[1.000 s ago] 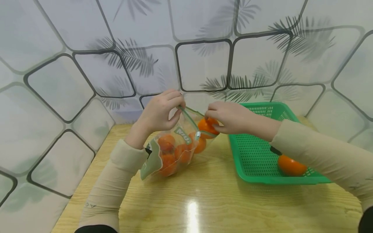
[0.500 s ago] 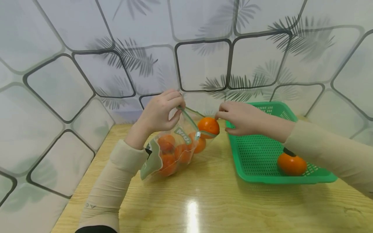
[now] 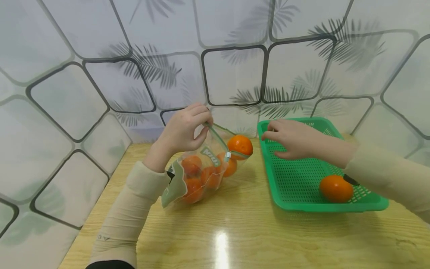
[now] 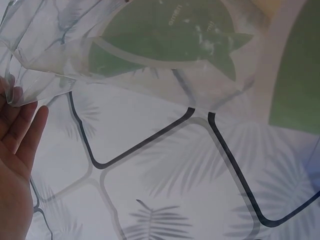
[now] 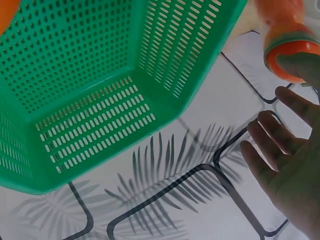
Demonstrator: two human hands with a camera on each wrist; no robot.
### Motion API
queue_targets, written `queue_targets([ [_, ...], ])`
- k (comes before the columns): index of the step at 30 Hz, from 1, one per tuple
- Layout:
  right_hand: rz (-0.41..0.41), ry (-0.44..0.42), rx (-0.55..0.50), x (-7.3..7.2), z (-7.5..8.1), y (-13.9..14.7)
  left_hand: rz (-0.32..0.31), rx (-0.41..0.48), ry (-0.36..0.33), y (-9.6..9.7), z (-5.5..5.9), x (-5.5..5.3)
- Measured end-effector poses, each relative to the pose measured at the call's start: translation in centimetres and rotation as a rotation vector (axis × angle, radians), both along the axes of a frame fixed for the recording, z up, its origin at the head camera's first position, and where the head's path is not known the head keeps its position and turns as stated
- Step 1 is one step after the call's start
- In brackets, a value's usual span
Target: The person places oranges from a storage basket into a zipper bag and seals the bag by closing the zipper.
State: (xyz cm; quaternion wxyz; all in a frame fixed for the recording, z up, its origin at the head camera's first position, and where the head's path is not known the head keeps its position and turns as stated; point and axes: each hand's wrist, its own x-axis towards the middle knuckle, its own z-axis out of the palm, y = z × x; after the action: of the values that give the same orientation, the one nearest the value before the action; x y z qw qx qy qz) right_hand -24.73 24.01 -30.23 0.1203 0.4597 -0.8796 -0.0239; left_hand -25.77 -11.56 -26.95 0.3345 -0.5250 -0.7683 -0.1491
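My left hand (image 3: 186, 129) pinches the top edge of a clear zip bag (image 3: 209, 154) with green print and a green zip strip. Several orange fruits, like tangerines, fill the bag's lower part. One tangerine (image 3: 240, 145) sits in the bag's mouth at its right end, partly sticking out. Beyond it to the right, my right hand (image 3: 292, 140) hovers over the left part of a green basket (image 3: 285, 203), fingers loosely bent and holding nothing. A single tangerine (image 3: 336, 188) lies in the basket's near right corner. In the left wrist view, fingertips (image 4: 39, 117) meet the clear film.
Everything stands on a wooden table (image 3: 188, 239). A patterned wall covering (image 3: 235, 74) with leaf prints rises right behind the bag and basket. The basket has slotted sides and a raised rim.
My right hand has let go of the tangerine at the bag's mouth and moved right, over the basket. The left hand and the bag have stayed in place.
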Motion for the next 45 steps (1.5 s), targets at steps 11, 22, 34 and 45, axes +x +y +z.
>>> queue_targets([
  [11,-0.062,-0.032,0.043,0.6,-0.8,2.0,0.007,-0.002,-0.004,-0.1,0.0,0.1],
  [22,-0.089,-0.041,0.037,1.4,-1.6,4.2,0.010,0.002,-0.015,-0.2,0.0,0.1],
  [34,-0.136,-0.065,0.046,2.4,-2.3,6.4,0.016,0.007,-0.014,-0.3,0.0,0.3],
  [45,-0.203,-0.145,0.070,3.7,-3.0,8.3,0.018,0.006,-0.017,-0.5,-0.1,0.3],
])
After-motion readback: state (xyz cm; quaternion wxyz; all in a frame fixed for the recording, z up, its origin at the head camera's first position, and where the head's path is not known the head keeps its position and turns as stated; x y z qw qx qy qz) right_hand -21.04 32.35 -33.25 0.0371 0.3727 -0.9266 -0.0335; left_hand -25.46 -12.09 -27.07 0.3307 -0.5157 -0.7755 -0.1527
